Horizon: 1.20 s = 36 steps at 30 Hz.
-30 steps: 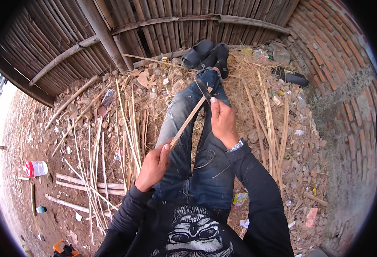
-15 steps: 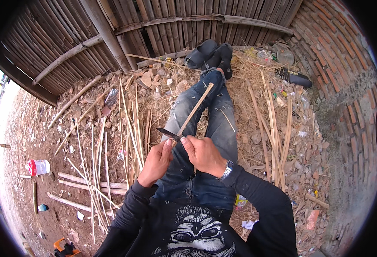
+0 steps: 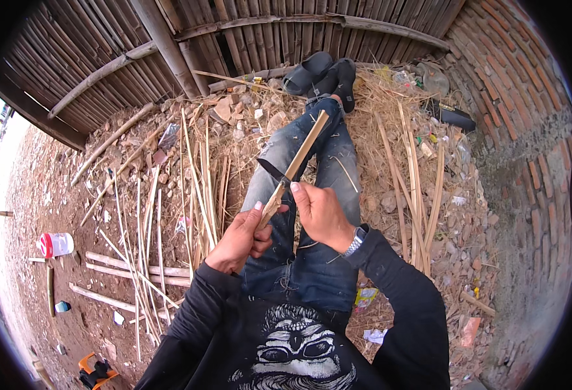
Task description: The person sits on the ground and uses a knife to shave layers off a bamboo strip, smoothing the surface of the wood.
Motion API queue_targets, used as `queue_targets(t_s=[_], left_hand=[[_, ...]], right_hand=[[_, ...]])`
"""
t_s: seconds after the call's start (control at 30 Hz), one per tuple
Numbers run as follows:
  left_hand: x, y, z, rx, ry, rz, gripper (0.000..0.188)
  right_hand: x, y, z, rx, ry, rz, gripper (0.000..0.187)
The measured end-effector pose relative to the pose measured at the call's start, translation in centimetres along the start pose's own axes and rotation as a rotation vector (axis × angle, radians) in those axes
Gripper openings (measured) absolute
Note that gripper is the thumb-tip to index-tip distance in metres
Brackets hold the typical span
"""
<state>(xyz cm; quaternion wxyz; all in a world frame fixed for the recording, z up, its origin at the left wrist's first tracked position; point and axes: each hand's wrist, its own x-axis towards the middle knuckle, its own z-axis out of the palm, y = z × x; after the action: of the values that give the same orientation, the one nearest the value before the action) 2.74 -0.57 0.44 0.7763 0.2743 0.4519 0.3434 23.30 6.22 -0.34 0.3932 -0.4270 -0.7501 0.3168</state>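
Note:
My left hand (image 3: 243,239) is closed around the near end of a pale bamboo strip (image 3: 308,144), which slants up and away over my legs. Its near end looks rough, with a frayed curl or shaving by my fingers. My right hand (image 3: 325,213) grips a knife, its handle hidden in the fist. The dark knife blade (image 3: 273,170) points to the left and lies across the strip, just beyond my left hand. Under both hands are my jeans (image 3: 266,188), with thin slivers of bamboo on them.
Split bamboo strips (image 3: 195,175) lie on the ground to the left, and more strips (image 3: 414,188) to the right. Thicker poles (image 3: 136,276), a white and red tub (image 3: 56,245) and an orange-handled tool (image 3: 97,372) are farther left. A brick wall (image 3: 526,130) and bamboo fence (image 3: 253,52) border the ground.
The blade has gone farther up the strip, away from me. The strip now shows a broader pale face, and my left hand has come slightly apart from the right.

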Motion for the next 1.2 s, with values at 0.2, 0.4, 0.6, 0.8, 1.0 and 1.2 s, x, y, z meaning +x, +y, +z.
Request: queue_targets(t_s=[0.2, 0.4, 0.6, 0.8, 1.0, 1.2], left_hand=[[0.0, -0.3, 0.0, -0.008, 0.003, -0.025, 0.059], [-0.9, -0.9, -0.3, -0.071, -0.049, -0.050, 0.060], [-0.7, 0.2, 0.8, 0.016, -0.063, 0.044, 0.059], [-0.1, -1.3, 1.6, 0.536, 0.331, 0.437, 0.047], [0.1, -1.0, 2.5, 0.727, 0.478, 0.604, 0.043], [2.2, -2.1, 0.7, 0.703, 0.518, 0.463, 0.037]], right_hand=[[1.1, 0.3, -1.5, -0.088, -0.023, 0.202, 0.047], [0.1, 0.9, -1.8, 0.337, -0.456, 0.331, 0.059], [0.9, -0.9, -3.4, 1.025, -0.531, 0.778, 0.049], [1.2, -3.2, -2.2, 0.195, -0.020, 0.142, 0.032], [1.4, -2.6, -1.1, 0.187, 0.088, 0.032, 0.024], [-0.4, -2.8, 0.8, -0.137, 0.014, 0.022, 0.020]])
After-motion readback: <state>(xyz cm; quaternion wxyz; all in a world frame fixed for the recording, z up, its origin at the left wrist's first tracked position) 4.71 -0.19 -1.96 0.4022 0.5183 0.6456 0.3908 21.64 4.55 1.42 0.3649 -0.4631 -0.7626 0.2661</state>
